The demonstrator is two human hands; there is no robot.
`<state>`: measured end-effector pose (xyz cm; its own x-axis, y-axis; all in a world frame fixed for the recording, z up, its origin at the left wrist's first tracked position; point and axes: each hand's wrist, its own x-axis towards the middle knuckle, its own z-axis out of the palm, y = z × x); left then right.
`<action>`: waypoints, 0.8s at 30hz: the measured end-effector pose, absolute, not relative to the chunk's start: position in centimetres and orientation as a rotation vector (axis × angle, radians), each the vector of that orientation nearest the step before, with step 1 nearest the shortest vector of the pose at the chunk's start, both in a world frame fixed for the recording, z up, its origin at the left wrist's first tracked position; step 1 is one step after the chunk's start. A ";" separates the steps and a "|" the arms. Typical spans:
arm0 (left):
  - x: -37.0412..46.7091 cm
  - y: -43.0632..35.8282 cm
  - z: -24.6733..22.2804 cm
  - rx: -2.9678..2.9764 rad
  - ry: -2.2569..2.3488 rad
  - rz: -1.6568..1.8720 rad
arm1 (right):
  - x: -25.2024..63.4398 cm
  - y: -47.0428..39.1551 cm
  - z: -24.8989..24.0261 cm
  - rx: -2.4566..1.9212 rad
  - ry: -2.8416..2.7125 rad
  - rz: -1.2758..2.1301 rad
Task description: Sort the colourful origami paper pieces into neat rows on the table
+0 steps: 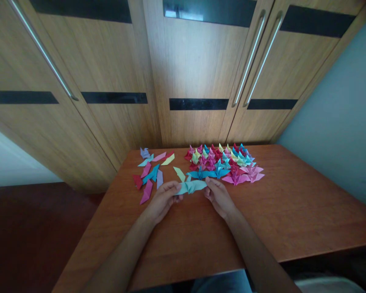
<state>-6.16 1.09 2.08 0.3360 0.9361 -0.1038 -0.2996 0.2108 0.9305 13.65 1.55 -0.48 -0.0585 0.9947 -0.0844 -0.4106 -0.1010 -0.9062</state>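
A pale mint-green origami crane (pixel 191 186) is stretched between my two hands, just above the table. My left hand (pixel 167 196) pinches the end of its left wing, thumb on top. At the other wing's tip, my right hand (pixel 217 194) has thumb and fingers closed on the paper. Right behind the crane lie a pale yellow-green folded strip (pixel 179 174) and a blue crane (pixel 200 174). Beyond my right hand, rows of finished cranes (pixel 213 158) stand close together in pink, red, blue and yellow.
Loose folded paper pieces (pixel 147 191) in pink, blue, red and lilac lie scattered at the table's left. The brown wooden table (pixel 183 240) meets wooden cupboard doors (pixel 198 65) with long metal handles at its far edge. A pale wall (pixel 338 122) rises at the right.
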 end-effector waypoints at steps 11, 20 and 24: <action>-6.3 1.7 1.5 0.936 0.889 1.094 | 14.0 2.0 -1.1 -1.035 -0.908 1.349; -5.9 1.6 1.1 1.172 1.051 1.031 | 13.6 1.4 -0.5 -1.127 -1.190 1.024; -5.6 1.6 0.8 1.321 1.096 0.984 | 13.0 0.9 -0.5 -1.164 -1.518 0.817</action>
